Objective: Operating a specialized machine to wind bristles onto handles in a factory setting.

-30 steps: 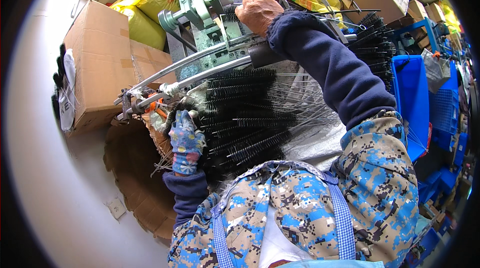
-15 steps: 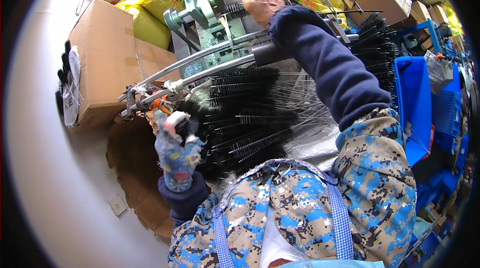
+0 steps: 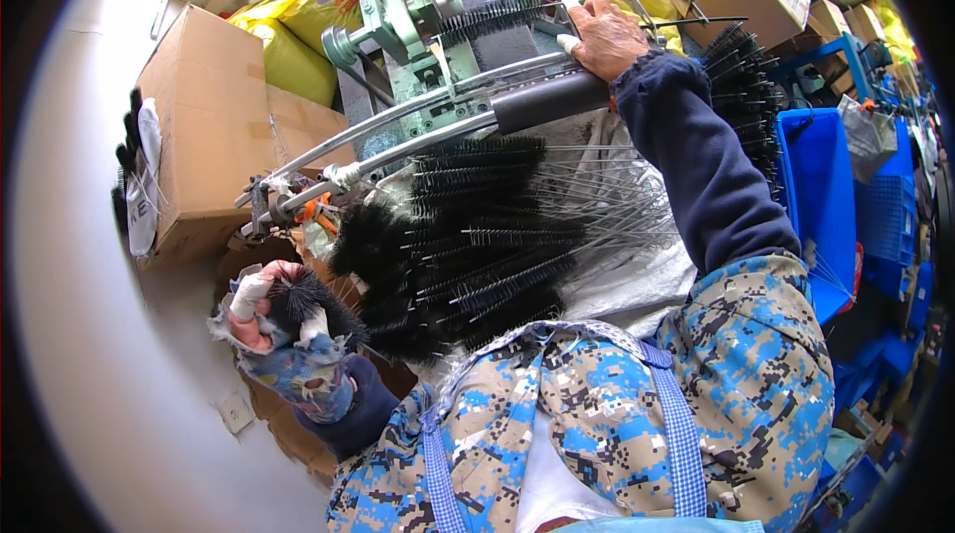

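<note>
My left hand [image 3: 284, 339], in a frayed patterned fingerless glove with white wrapping on the fingertips, is closed around a black round bristle brush [image 3: 296, 292], its bristle tip facing up beside the cardboard bin. At the green machine [image 3: 403, 31], a twisted black bristle brush [image 3: 492, 19] lies across the front. My right hand [image 3: 609, 36] is at that brush's right end, fingers curled where its wire stem runs; the exact grip is partly hidden. Below the machine's metal rails [image 3: 398, 150] lies a heap of black wire-stemmed brushes [image 3: 477, 245], stems pointing right.
A large cardboard box [image 3: 204, 125] stands at left against the white wall. Yellow sacks [image 3: 293, 56] sit behind it. At right are a blue bin [image 3: 821, 205] and an upright bundle of black brushes [image 3: 746, 95]. A dark sleeve covers part of a rail [image 3: 552, 100].
My left hand has moved left and turned, bringing the brush in it into view. My right hand has slid right along the machine, uncovering the bristle brush there.
</note>
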Motion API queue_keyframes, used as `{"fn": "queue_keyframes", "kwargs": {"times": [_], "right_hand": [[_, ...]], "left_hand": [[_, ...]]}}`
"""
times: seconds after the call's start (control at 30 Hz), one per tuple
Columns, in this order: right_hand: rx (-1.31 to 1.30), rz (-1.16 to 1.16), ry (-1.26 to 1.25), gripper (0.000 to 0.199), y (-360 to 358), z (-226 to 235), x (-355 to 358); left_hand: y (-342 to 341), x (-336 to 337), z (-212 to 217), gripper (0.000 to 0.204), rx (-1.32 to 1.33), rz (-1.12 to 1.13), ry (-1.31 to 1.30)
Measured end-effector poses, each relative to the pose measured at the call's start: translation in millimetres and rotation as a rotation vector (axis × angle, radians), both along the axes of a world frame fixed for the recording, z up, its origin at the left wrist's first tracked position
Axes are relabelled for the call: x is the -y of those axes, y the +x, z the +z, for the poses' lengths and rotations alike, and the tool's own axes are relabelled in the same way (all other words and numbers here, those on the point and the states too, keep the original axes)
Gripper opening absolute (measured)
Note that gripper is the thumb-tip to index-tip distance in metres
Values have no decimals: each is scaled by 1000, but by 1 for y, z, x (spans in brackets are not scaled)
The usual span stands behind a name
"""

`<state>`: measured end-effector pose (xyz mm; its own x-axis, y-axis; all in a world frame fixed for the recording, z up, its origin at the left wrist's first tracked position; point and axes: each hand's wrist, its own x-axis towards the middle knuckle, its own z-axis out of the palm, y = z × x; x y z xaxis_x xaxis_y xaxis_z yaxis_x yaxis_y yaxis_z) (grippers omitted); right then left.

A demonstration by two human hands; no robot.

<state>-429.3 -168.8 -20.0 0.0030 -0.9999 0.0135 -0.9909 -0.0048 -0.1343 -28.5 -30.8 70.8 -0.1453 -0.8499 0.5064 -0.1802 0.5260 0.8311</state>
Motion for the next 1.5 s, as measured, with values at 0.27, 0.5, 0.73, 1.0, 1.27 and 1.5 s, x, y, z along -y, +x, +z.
{"fn": "queue_keyframes", "kwargs": {"times": [0.27, 0.5, 0.73, 1.0, 1.27, 1.5], "right_hand": [[3, 28, -28, 40, 14, -6, 4], [44, 1, -14, 35, 38, 0, 5], [86, 21, -46, 34, 74, -6, 12], [185, 20, -69, 27, 142, -8, 18], [181, 263, -9, 27, 154, 4, 19], [64, 118, 97, 31, 52, 0, 18]], "left_hand": [[2, -1, -9, 38, 10, 162, -27], [1, 3, -26, 43, -63, 98, 10], [-1, -7, -20, 43, -4, 222, 11], [18, -13, 3, 47, 143, 258, -149], [8, -27, 75, 51, 818, 764, -783], [37, -38, 94, 26, 557, 742, -898]]}}
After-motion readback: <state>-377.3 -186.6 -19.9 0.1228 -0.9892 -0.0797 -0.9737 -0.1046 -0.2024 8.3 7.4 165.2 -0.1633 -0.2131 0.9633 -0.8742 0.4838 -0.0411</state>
